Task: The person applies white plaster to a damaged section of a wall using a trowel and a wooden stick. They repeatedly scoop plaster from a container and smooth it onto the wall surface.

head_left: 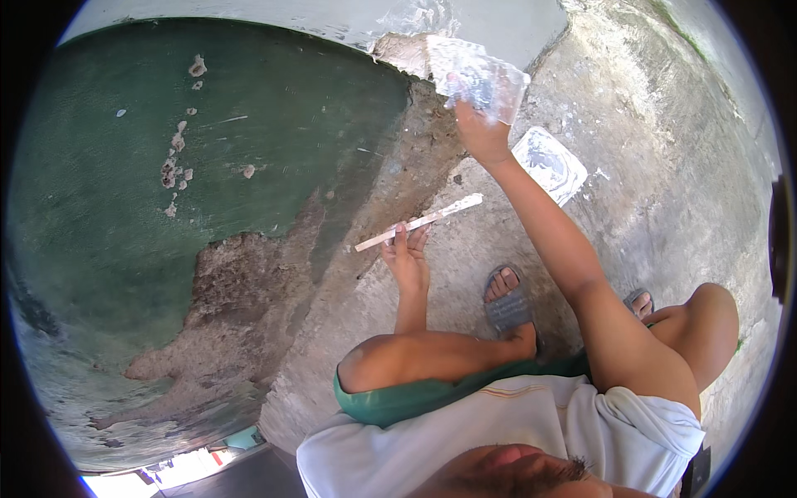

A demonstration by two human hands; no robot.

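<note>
My right hand (481,129) reaches forward, holding a translucent plastic sheet (502,87) smeared with white paste. The sheet lies against the patched white area at the foot of the wall, and its far edge blends into that white. Some fingers show hazily through the plastic. My left hand (408,257) pinches a thin, flat wooden stick (452,209); white paste coats its far end. On the floor beside my right wrist sits a white tub (550,164) with white paste inside, partly hidden by my forearm.
A dark green wall (282,108) on the left has chipped spots and a large bare patch (241,282). Ahead is a pale wall (290,12). Rough concrete floor (664,183) extends right. My sandalled foot (508,303) stands between my arms.
</note>
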